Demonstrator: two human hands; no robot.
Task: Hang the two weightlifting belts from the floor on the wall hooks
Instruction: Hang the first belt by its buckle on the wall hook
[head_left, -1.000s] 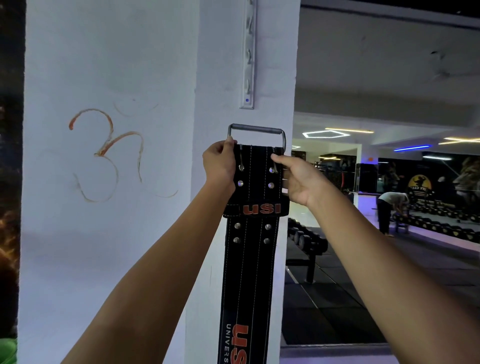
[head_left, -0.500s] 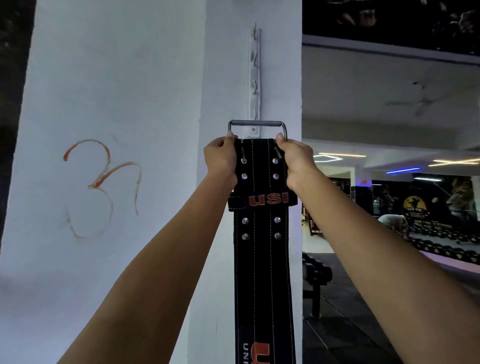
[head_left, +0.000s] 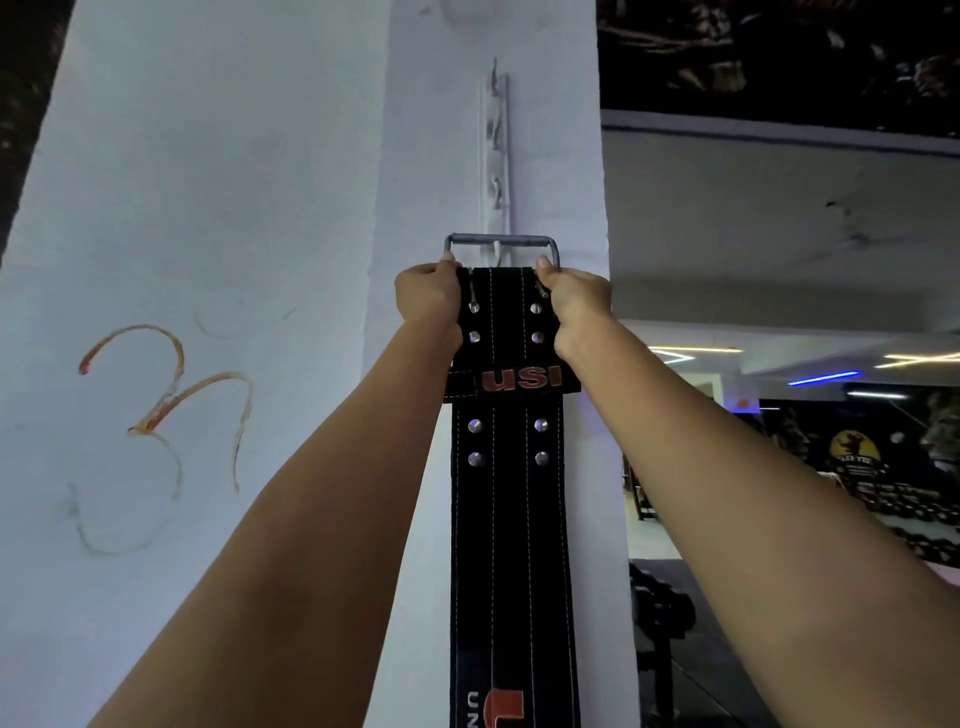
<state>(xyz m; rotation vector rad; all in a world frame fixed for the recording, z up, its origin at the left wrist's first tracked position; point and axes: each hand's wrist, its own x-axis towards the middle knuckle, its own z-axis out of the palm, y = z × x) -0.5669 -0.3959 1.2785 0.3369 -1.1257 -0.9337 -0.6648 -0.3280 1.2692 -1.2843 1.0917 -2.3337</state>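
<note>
Left hand (head_left: 427, 299): closed on left top edge of black stitched leather weightlifting belt (head_left: 511, 493). Right hand (head_left: 576, 301): closed on right top edge. Belt hangs vertical against white pillar (head_left: 415, 156). Grey metal buckle (head_left: 501, 244) at 12 o'clock, over lowest hook of white wall hook rail (head_left: 496, 156).

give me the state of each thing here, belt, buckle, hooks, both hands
belt: black, hanging straight down against the pillar, held at its top end
buckle: metal bar level, lying across the lowest hook; seating unclear
hook rail: fixed upright on the pillar, upper hooks bare
left hand: closed grip on the belt's left top edge
right hand: closed grip on the belt's right top edge
</note>
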